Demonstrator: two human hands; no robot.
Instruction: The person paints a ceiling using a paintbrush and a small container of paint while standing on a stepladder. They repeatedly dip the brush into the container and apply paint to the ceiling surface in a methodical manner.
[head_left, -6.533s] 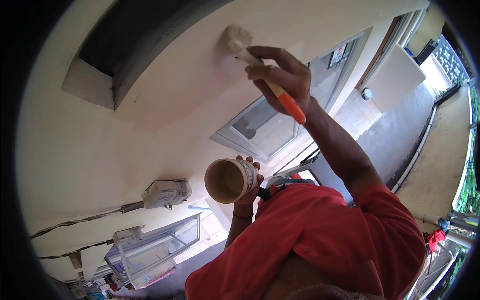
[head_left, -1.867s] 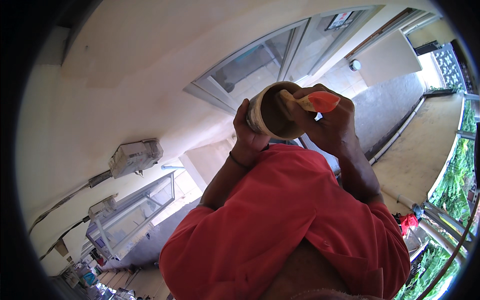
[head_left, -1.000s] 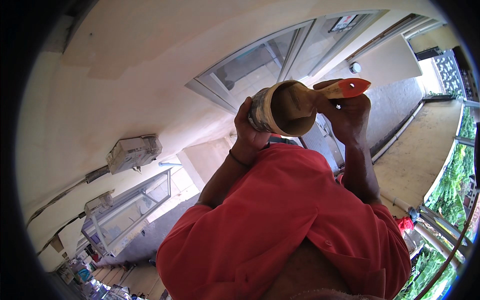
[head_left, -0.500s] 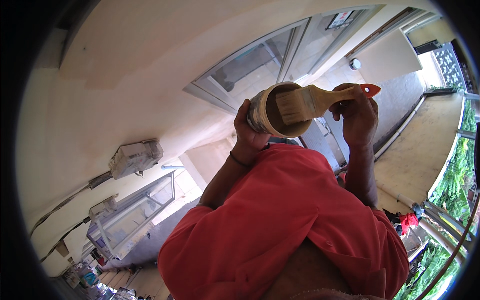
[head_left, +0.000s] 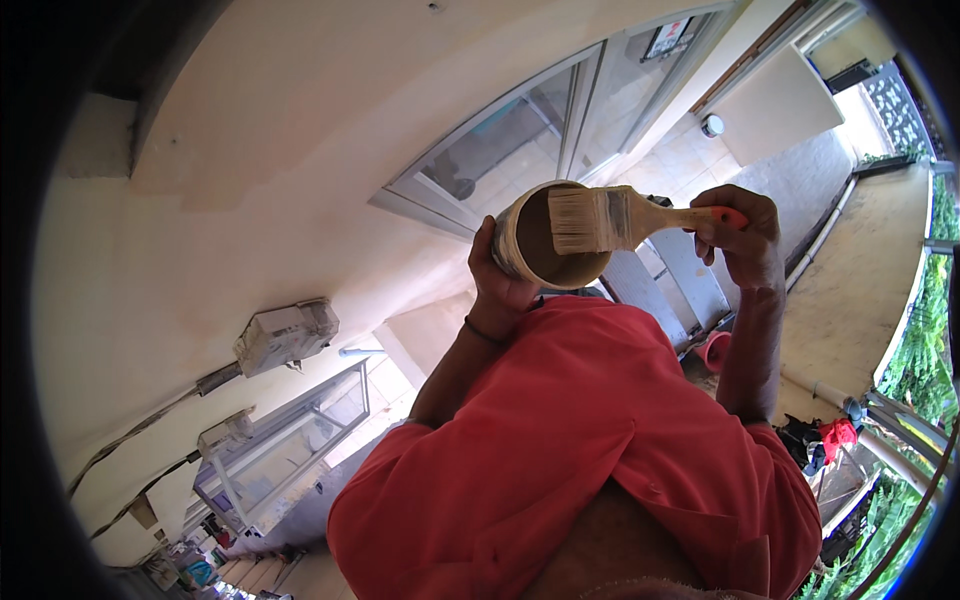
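Observation:
My left hand is wrapped round the side of a round, pale paint tub. The tub is tilted, so its open mouth and brownish inside show. In my right hand is a wide flat paintbrush, gripped by its handle near the orange-red end. Pale bristles lie across the tub's mouth; whether they touch the rim or the inside, I cannot tell. How much paint the tub holds is unclear.
A cream wall with a damp-looking patch rises on the left, carrying a boxy electrical fitting with cables. Beyond the tub is a framed glass window. A red bucket stands behind my right forearm. Pipes and plants edge the right.
My right hand has shifted right and slightly down, drawing the brush a little outward and more level. The tub has dropped slightly, and the whole view has shifted a little.

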